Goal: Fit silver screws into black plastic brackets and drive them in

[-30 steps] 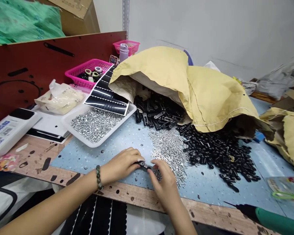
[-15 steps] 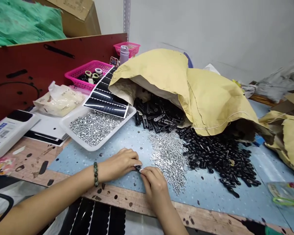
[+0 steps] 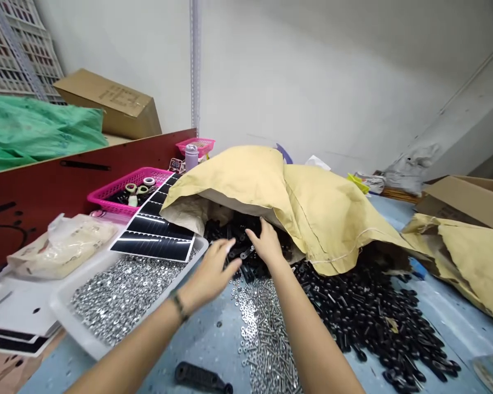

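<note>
Both my arms reach forward to the mouth of a big yellow paper sack (image 3: 312,202) lying on its side. My right hand (image 3: 266,243) rests on the heap of black flat parts (image 3: 240,238) spilling from the sack, fingers bent down among them. My left hand (image 3: 213,268) hovers beside it with fingers stretched out, holding nothing. A pile of silver screws and washers (image 3: 263,328) lies on the blue mat below both hands. One black assembled part (image 3: 199,376) lies alone on the mat near the bottom edge.
A white tray of silver nuts (image 3: 119,295) with black strips (image 3: 156,238) across its far end stands at left. Pink baskets (image 3: 123,186), a plastic bag (image 3: 61,246) and a red board sit behind. Small black pieces (image 3: 378,323) spread right; another yellow sack (image 3: 464,257) and a cardboard box lie beyond.
Both hands left the table's near edge, where they pinched a small part together, and moved forward to the black parts at the sack's mouth. The view tilted up. A black part now lies on the mat.
</note>
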The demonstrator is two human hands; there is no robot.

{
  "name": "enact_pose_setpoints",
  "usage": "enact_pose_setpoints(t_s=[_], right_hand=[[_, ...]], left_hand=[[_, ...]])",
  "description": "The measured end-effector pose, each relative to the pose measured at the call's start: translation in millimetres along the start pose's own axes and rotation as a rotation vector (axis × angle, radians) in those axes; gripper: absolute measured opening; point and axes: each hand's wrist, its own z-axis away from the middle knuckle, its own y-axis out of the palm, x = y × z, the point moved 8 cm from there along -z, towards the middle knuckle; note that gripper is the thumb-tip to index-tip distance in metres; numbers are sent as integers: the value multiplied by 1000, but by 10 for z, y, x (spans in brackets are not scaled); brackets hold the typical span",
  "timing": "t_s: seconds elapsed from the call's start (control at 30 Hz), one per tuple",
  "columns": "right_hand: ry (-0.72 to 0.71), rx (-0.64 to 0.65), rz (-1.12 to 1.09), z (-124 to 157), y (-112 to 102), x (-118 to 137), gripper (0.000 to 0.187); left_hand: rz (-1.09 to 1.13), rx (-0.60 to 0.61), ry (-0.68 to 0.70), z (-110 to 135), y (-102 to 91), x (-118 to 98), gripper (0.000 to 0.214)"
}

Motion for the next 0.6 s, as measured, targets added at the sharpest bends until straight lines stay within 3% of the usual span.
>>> enact_pose_setpoints(t_s=[0.1,0.2,0.33,0.47,0.5,0.6], right_hand=[[-58,61,35,-23,218,152,48],[-152,115,29,219,236,204,37],[-247,172,-11,601,20,145,34],[-285,157,-82,943,-301,257,31],[-314,164,-128,1045,-374,346,33],[-427,268,-271,1378,-548,588,42]], left_hand=[[-76,-98,-122,-678,31,110,50],[-117,-48,-120,-849,277,182,47],[-128,56,-29,-478,492,141,55],[-99,75,93,-92,286,-98,66],[-48,127,162,-18,251,-207,67],[137,434,251,209,289,-428,71]])
